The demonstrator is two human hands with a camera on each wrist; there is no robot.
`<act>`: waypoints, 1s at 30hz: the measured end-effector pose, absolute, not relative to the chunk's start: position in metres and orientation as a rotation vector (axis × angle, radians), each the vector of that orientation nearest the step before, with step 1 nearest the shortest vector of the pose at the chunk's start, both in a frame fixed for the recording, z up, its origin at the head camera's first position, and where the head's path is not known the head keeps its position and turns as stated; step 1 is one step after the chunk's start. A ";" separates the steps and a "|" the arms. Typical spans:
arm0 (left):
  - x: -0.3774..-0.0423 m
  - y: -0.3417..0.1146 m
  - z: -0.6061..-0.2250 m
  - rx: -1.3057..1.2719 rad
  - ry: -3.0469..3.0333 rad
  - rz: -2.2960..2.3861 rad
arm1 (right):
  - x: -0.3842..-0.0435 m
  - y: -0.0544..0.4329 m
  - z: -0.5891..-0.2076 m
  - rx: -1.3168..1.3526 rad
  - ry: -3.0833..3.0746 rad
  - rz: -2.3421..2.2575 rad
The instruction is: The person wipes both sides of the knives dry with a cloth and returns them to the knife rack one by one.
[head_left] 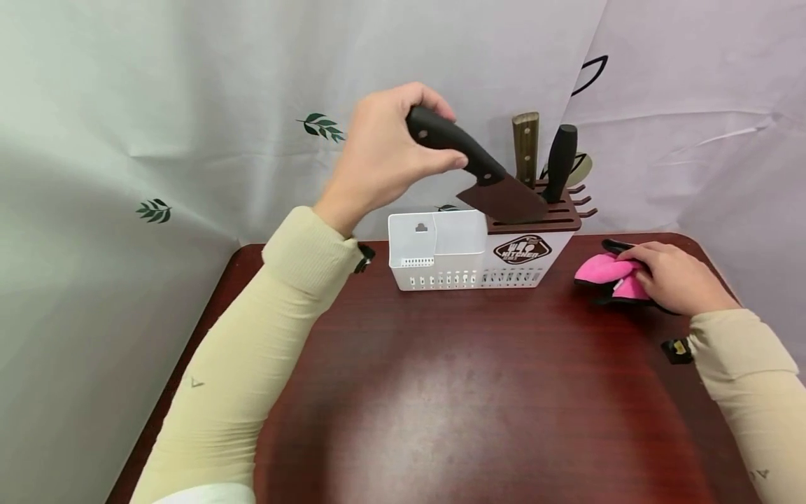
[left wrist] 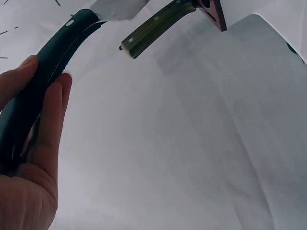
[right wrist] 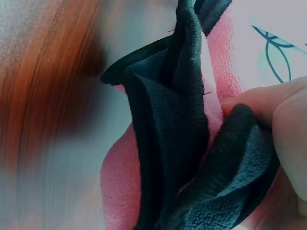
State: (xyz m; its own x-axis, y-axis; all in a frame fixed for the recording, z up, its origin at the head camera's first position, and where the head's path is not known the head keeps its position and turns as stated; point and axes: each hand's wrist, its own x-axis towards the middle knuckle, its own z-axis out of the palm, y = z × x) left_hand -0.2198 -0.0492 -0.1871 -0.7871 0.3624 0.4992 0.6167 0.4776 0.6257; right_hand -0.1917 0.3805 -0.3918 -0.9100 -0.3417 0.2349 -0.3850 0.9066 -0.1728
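Observation:
My left hand (head_left: 390,143) grips the black handle of a kitchen knife (head_left: 510,199) between thumb and fingers, above the knife holder (head_left: 510,255). Its broad blade slants down to the right over the slotted brown top; whether the edge has entered a slot I cannot tell. In the left wrist view the handle (left wrist: 53,57) lies between thumb and fingers, and the blade is cut off by the frame's upper edge. On the right side of the table, my right hand (head_left: 676,276) holds a bunched pink cloth (head_left: 604,269) with black edging, its dark side showing in the right wrist view.
Two other handles stand in the holder, one wooden (head_left: 525,147) and one black (head_left: 560,161). A white perforated basket (head_left: 434,245) adjoins it on the left; brown hooks (head_left: 585,203) stick out right. Behind the dark red table (head_left: 478,378) hangs a white leaf-patterned curtain (head_left: 239,126).

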 end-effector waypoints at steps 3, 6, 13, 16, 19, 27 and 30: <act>-0.226 -0.036 -0.187 -0.856 -2.413 -1.202 | -0.193 0.379 -0.395 0.557 -2.887 0.319; -0.230 -0.022 -0.188 -0.877 -2.424 -1.222 | -0.194 0.377 -0.397 0.560 -2.905 0.318; -0.234 0.010 -0.193 -0.912 -2.443 -1.315 | -0.196 0.373 -0.399 0.604 -2.907 0.320; -0.234 0.020 -0.196 -0.943 -2.432 -1.339 | -0.199 0.373 -0.398 0.639 -2.887 0.294; -0.234 0.028 -0.199 -0.972 -2.446 -1.331 | -0.203 0.373 -0.398 0.681 -2.852 0.271; -0.232 0.046 -0.213 -1.077 -2.521 -1.218 | -0.211 0.370 -0.404 0.672 -2.912 0.219; -0.233 0.051 -0.218 -1.075 -2.563 -1.165 | -0.214 0.367 -0.408 0.662 -2.951 0.219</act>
State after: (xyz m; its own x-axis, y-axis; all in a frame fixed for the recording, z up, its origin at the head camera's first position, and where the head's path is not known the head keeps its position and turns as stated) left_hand -0.2329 0.0508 -0.2181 -0.7383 0.5548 0.3837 0.6538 0.4488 0.6092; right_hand -0.2138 0.3673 -0.4079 -0.8988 -0.4161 0.1379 -0.4319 0.8944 -0.1166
